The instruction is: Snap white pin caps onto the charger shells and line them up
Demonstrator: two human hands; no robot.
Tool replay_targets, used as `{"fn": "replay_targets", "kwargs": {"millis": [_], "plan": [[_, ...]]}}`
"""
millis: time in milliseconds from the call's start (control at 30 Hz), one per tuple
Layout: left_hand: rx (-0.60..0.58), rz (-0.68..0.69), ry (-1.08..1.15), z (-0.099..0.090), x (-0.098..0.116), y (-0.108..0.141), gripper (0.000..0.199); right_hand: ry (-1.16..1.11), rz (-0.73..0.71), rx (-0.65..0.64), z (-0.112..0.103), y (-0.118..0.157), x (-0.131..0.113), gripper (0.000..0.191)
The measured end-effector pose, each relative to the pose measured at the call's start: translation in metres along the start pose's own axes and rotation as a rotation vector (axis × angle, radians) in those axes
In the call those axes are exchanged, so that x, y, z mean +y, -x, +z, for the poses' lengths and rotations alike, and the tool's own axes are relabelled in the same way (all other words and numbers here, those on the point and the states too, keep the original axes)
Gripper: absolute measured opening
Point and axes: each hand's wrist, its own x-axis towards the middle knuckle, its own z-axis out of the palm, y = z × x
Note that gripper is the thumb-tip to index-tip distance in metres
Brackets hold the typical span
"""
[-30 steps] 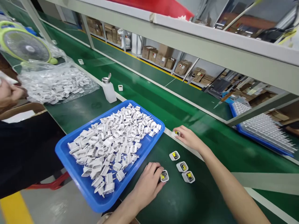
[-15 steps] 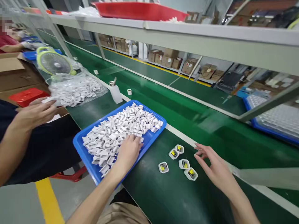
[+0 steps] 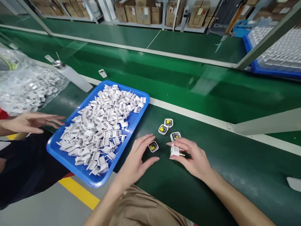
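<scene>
- A green conveyor bench [image 3: 199, 194] ran across the room, with shelves of cardboard boxes [image 3: 143, 14] behind it.
- A blue tray [image 3: 70, 169] sat on the bench, heaped with loose white plastic plug pieces [image 3: 98, 125].
- A clear plastic bag [image 3: 28, 91] of similar white pieces lay at the far left, past the tray.
- A white dispenser bottle [image 3: 72, 73] with a metal pump top lay tilted just behind the tray.
- A co-worker's open hand [image 3: 30, 122] reached in from the left, near the tray's corner and apart from the person's own hands.
- The person's two hands were apart but close together, on the bench just right of the tray.
- The right hand [image 3: 192, 157] pinched one white plug piece [image 3: 175, 150] between thumb and fingers, holding it above the bench.
- The left hand [image 3: 136, 160] was open, its fingers curved around but not clearly touching a yellow-labelled white cube [image 3: 153, 146].
- Three more yellow-labelled white cubes [image 3: 168, 122] sat clustered just beyond the hands.
</scene>
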Motion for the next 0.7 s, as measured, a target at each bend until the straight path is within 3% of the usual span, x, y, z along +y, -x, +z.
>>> {"fn": "replay_targets", "kwargs": {"millis": [67,133,233,333,433,533,700], "plan": [[-0.095,0.063,-0.055,-0.004,-0.019,-0.006,0.043,0.022,0.007,-0.002,-0.001,-0.003,-0.001,0.025],[-0.073,0.073,-0.089,0.006,-0.029,-0.010,0.035,0.115,-0.040,-0.024,0.000,-0.006,-0.005,0.022],[0.059,0.020,-0.264,0.032,-0.026,-0.010,0.023,0.229,-0.023,-0.054,0.006,-0.007,-0.015,0.018],[0.082,-0.006,-0.403,0.047,-0.016,-0.007,0.030,0.292,0.020,-0.134,0.016,-0.006,-0.027,0.010],[0.034,0.005,-0.319,0.044,-0.014,-0.004,0.037,0.402,0.019,-0.179,0.026,-0.004,-0.035,0.007],[-0.014,0.030,-0.224,0.038,-0.019,-0.003,0.025,0.499,-0.008,-0.174,0.033,-0.003,-0.035,0.004],[0.044,0.043,-0.216,0.043,-0.025,-0.003,0.023,0.569,-0.041,-0.187,0.034,-0.004,-0.038,0.002]]}}
